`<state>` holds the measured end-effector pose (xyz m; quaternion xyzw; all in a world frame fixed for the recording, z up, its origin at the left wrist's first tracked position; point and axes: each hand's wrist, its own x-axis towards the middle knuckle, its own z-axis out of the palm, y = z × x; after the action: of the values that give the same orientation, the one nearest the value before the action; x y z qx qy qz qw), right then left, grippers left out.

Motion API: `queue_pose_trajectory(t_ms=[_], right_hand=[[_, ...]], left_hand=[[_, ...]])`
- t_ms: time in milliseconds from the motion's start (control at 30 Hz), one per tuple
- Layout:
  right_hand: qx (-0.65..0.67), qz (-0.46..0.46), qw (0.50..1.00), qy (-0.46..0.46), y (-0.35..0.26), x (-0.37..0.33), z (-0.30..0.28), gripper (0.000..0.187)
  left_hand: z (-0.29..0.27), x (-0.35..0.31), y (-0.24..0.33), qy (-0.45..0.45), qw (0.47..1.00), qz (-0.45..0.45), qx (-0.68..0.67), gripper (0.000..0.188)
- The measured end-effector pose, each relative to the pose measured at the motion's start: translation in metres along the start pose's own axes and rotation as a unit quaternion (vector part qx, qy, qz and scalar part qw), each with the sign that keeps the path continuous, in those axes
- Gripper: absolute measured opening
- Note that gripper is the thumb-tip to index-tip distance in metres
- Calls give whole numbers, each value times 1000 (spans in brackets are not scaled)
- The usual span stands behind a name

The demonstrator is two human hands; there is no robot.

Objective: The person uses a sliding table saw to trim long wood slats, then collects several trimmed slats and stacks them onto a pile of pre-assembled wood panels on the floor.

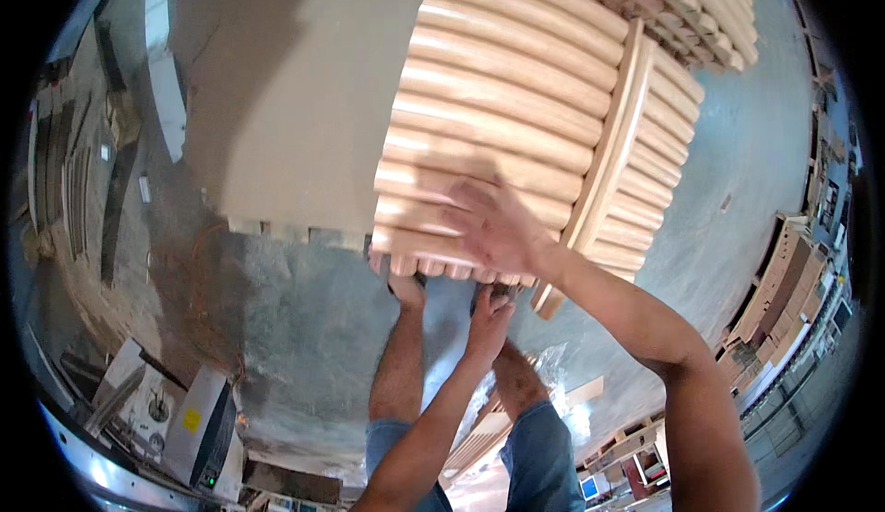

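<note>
Pale, round-topped wooden rails [498, 97] lie side by side in a stack in front of me. My right hand [498, 226] is over the near rails with its fingers spread, slightly blurred; whether it presses on the wood I cannot tell. At the stack's near edge, my left hand [493, 309] has its fingers bent close below the rail ends. What they hold, if anything, is hidden. Another long wooden strip [604, 153] crosses the rails near their right ends, its near end jutting past the stack.
A large tan board [313, 125] lies left of the rails. Beyond at the upper right is another pile of rounded rails [710, 5]. A grey machine cabinet [198, 420] stands at lower left. Cardboard boxes [779, 282] line the right side, and clear plastic wrap [550, 364] lies by my leg.
</note>
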<state>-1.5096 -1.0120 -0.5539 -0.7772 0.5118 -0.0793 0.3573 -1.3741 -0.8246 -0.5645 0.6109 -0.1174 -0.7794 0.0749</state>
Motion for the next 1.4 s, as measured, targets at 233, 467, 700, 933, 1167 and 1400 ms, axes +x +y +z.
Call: queue_pose_trajectory(t_ms=[233,467,700,933,1167,1400], right_hand=[[-251,150,929,229,171,57,-136,50],[-204,210,944,151,223,90,-156,58],[-161,175,960,146,217,89,-160,53],[-118,171,964,164,194,91,-154,48],[-164,190,956,150,203,74,-165,58],[-153,172,887,401,118,-3,-119,43]], left_hand=[[23,-6,46,1,991,-64,-116,77],[28,1,52,-6,989,-68,-130,72],[30,10,37,7,982,8,-187,65],[26,15,29,36,981,24,-190,47],[38,4,48,4,975,16,-220,44],[9,2,28,104,967,118,200,35]])
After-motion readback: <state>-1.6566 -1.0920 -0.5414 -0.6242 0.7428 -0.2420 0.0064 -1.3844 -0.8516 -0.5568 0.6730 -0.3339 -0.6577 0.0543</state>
